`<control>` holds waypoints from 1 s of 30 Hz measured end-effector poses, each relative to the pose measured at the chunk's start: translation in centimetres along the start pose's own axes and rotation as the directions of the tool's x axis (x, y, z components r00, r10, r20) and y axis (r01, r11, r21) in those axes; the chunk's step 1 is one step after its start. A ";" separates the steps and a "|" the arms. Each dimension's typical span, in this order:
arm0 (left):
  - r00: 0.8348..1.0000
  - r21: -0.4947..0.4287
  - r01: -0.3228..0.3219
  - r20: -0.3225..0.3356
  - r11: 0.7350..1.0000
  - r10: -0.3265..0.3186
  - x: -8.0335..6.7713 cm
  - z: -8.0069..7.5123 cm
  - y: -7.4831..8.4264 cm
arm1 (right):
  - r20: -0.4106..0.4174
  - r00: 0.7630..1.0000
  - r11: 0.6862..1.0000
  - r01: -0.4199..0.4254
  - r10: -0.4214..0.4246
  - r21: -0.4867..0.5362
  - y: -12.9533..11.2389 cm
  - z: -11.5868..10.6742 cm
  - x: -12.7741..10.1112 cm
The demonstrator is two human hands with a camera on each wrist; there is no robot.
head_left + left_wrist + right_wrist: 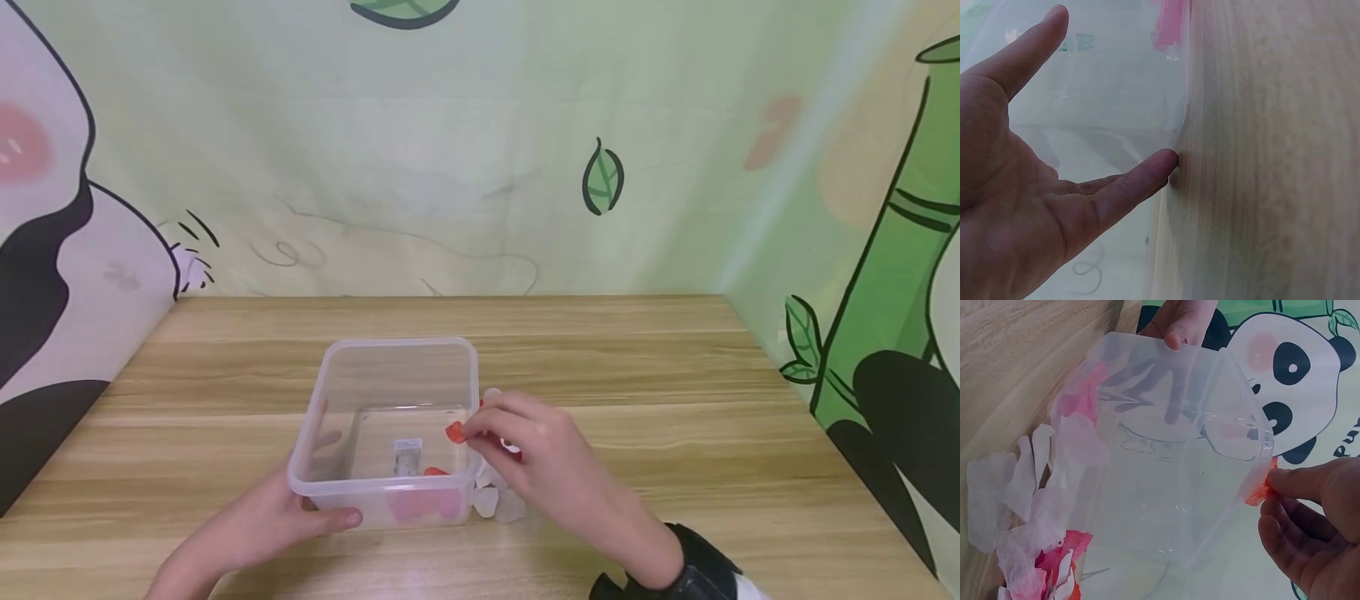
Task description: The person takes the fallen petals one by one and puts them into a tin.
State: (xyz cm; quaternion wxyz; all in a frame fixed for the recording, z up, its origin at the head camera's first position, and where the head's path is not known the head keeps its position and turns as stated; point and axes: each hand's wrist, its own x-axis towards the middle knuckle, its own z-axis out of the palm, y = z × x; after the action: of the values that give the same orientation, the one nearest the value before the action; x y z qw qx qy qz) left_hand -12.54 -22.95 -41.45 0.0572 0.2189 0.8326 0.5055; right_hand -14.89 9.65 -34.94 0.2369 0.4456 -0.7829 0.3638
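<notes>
A clear plastic container [382, 504] without a lid stands on the table, its opening facing up. My left hand [258, 521] rests against its left side, fingers spread along the wall and thumb on the front. The left wrist view shows those fingers [1129, 190] fairly straight on the plastic. Over the container's right rim, my right hand [543, 454] pinches a small red scrap of thin, tissue-like material [455, 432] between thumb and fingertips. Inside, a pink piece [423, 502] shows through the front wall, with a red bit [435, 472] above it.
Against the container's right side lies a loose pile of white scraps [486, 500], with pink and red pieces [1054, 565] among them. A printed panda cloth [480, 167] hangs behind the wooden table [615, 350]. My right wrist wears a black band [697, 567].
</notes>
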 end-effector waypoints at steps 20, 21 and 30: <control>1.000 0.026 0.003 -0.007 1.000 -0.002 0.1 -0.1 -0.1 | 0.010 0.993 0.987 -0.112 0.114 -0.112 0.9 -1.3 -0.3; 1.000 0.025 -0.001 -0.007 1.000 0.001 0.1 -0.1 -0.1 | 0.027 0.991 0.983 -0.128 0.133 -0.135 1.0 -1.4 -0.3; 1.000 0.035 0.011 -0.006 0.999 -0.011 0.1 -0.1 0.0 | 0.315 0.887 0.918 -0.235 0.337 -0.321 1.8 -2.2 -1.3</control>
State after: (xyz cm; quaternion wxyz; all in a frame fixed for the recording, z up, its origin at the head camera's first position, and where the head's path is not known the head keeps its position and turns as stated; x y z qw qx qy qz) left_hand -12.64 -22.97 -41.39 0.0538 0.2138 0.8428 0.4909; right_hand -15.68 12.66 -35.16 0.0903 0.3465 -0.9132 0.1945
